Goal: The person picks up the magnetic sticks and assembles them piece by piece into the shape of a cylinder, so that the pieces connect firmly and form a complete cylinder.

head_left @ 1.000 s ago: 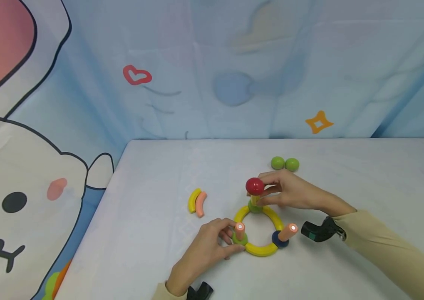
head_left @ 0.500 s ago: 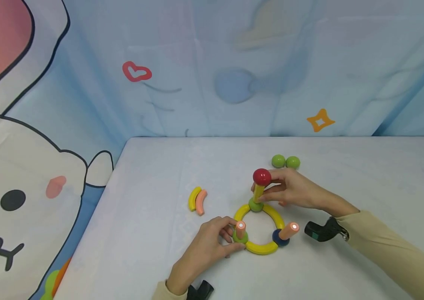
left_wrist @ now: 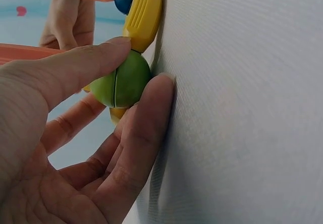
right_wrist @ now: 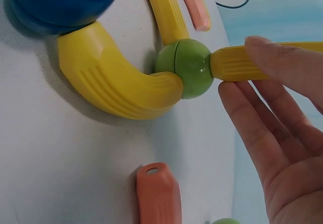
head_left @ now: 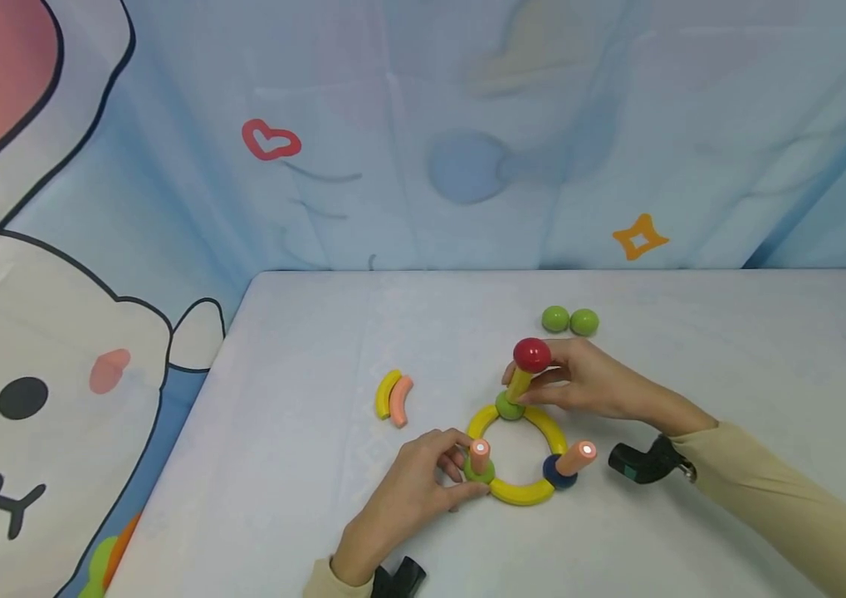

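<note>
A ring of curved yellow pieces point(head_left: 523, 494) lies on the table, joined by two green balls and a blue ball point(head_left: 559, 472). My left hand point(head_left: 411, 494) holds the left green ball point(head_left: 479, 473) between thumb and fingers; in the left wrist view the fingertips touch that ball point(left_wrist: 121, 80). An orange stick point(head_left: 479, 456) stands on it, and another point(head_left: 578, 458) leans from the blue ball. My right hand point(head_left: 602, 378) pinches a yellow stick point(head_left: 519, 385) topped by a red ball point(head_left: 531, 355); in the right wrist view the stick point(right_wrist: 237, 63) meets the far green ball point(right_wrist: 194, 68).
Two green balls point(head_left: 555, 319) sit behind my right hand. A curved yellow piece point(head_left: 387, 394) and a curved orange piece point(head_left: 399, 402) lie left of the ring. An orange piece point(right_wrist: 159, 193) lies beside the ring in the right wrist view.
The red-topped yellow stick has tilted rightward over the far green ball, my right hand shifting slightly right with it. My left hand stays at its green ball.
</note>
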`<state>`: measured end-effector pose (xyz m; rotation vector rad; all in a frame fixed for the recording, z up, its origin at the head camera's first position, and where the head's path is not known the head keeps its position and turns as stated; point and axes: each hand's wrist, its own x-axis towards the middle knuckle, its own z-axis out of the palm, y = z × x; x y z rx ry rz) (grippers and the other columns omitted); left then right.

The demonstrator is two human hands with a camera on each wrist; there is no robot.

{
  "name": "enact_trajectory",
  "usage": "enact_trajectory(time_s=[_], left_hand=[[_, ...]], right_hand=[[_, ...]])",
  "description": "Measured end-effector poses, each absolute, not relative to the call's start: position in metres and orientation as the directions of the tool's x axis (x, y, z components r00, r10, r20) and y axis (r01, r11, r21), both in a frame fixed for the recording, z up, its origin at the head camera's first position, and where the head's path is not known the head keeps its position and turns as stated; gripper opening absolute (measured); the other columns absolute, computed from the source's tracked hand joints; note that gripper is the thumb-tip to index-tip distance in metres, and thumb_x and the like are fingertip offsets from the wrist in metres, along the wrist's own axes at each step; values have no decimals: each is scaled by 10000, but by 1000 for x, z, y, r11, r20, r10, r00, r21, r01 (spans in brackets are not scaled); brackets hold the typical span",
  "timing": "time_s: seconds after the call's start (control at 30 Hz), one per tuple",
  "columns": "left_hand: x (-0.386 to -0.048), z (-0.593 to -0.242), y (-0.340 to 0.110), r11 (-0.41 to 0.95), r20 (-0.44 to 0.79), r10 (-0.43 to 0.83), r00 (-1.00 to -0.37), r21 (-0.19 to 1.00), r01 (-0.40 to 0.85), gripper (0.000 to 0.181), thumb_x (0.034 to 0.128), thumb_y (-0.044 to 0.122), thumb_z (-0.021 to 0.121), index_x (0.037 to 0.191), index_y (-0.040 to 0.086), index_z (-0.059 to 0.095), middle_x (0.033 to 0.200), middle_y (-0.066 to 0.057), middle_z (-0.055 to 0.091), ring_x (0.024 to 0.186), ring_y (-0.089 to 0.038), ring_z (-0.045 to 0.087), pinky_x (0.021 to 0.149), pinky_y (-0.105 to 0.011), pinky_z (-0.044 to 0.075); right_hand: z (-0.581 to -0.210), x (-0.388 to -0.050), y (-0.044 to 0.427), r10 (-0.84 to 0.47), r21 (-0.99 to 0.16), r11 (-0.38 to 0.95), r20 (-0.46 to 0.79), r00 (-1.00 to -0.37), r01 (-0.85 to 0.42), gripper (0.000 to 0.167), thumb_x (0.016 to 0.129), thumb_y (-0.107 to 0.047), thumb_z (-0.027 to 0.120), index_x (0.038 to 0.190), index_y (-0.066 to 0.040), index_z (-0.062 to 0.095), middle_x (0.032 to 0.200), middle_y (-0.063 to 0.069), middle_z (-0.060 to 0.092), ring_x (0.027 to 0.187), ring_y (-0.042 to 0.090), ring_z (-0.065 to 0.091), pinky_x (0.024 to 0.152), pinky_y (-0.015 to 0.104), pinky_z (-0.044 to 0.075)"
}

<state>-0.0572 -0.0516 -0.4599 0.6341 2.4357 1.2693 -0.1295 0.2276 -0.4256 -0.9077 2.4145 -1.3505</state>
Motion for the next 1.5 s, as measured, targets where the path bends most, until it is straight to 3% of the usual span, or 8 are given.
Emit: enact_trajectory(time_s=[0.27,0.47,0.9,1.5], left_hand=[[-58,-460,-51,499,-90,520,-849,839,217,383,843,182,905,1156,123,693,884,71,606,771,-12,593,693,-187,524],[-59,-459,-52,498,-101,519,-849,843,205,381,842,178,905,1152,116,691,885,65,601,769,-14,592,683,-185,529],[-59,-458,-50,504,-121,518,-847,843,187,374,843,163,903,1146,110,690,886,63,600,773,-19,588,686,-182,525],[-58,-458,-52,502,-123,508,-853,847,177,388,841,157,903,1159,100,688,886,58,595,766,-26,585,670,-181,526]], right_hand=[[-425,-130,227,-617,-818,391,107,-779,-422,330,884,-24,828,1188,14,704,1172,157,745,1056,215,739,903,342,601],[-429,-128,230,-613,-816,423,62,-788,-394,391,871,-46,847,1226,4,692,1194,130,739,1068,229,734,927,368,596],[-443,-128,223,-606,-775,483,41,-794,-408,335,833,-76,888,1133,-78,739,1112,5,757,999,173,734,913,363,603],[-439,-134,215,-632,-756,505,5,-775,-416,274,798,-77,917,1013,-108,750,1074,2,768,955,173,746,881,366,614]])
